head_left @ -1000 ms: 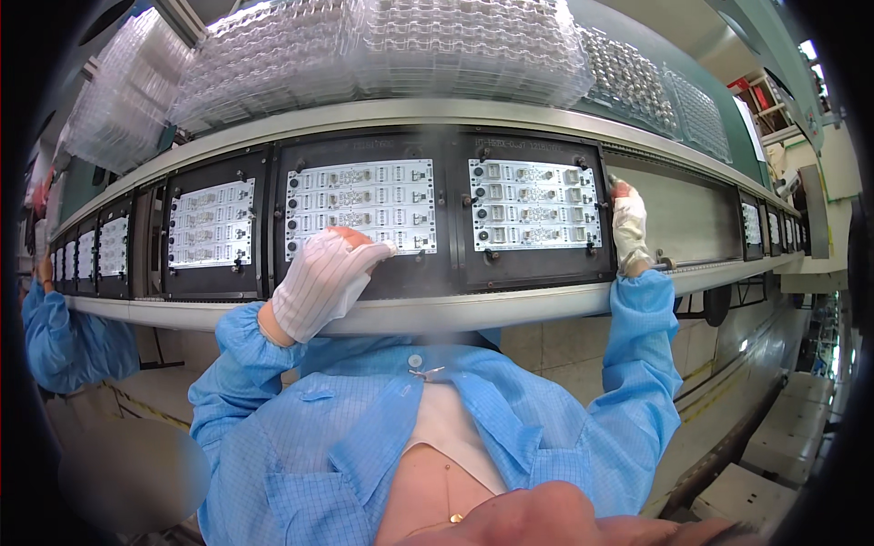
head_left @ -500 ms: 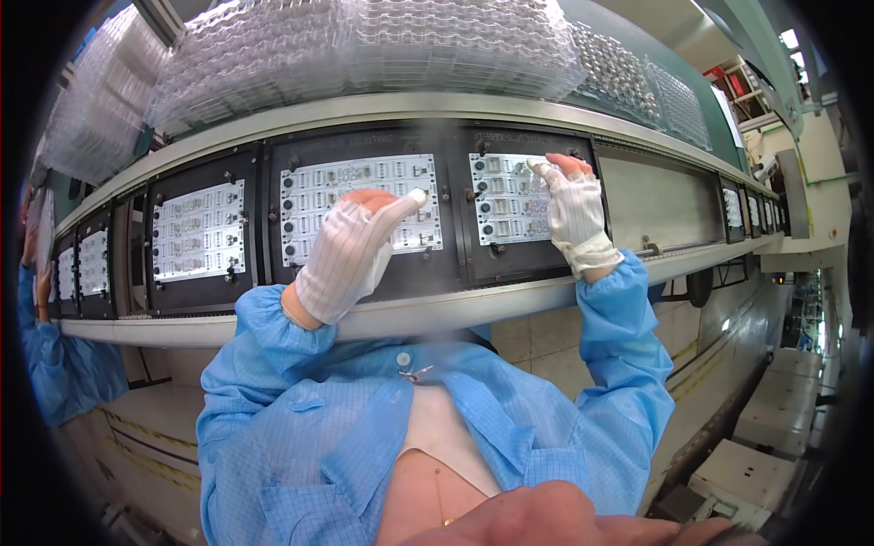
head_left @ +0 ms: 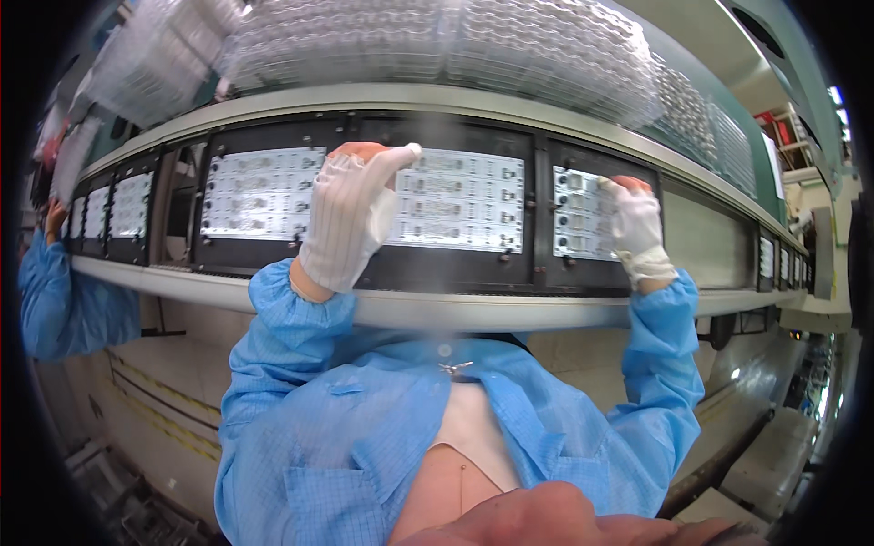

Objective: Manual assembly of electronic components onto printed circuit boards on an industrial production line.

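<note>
My left hand (head_left: 350,218), in a white striped glove with some bare fingertips, is over the left edge of the middle white circuit board panel (head_left: 460,205). Its white-covered thumb stretches right; the other fingers are folded and partly hidden. Over the right part of another panel (head_left: 578,209) is my right hand (head_left: 637,227), gloved alike, its fingers bent and drawn together. Whatever either hand may hold is too small or hidden to make out. Both panels lie flat in black carrier frames (head_left: 542,264) with small knobs round them.
The carriers sit on a long conveyor with a metal front rail (head_left: 510,311). More panels (head_left: 259,196) lie to the left. Stacked clear plastic trays (head_left: 555,55) stand behind the line. At far left a co-worker's blue sleeve (head_left: 77,305) reaches toward the line.
The whole view has shifted, so the line appears farther right. Relative to the middle panel, my left hand has moved left to its edge. My right hand stays over the right panel.
</note>
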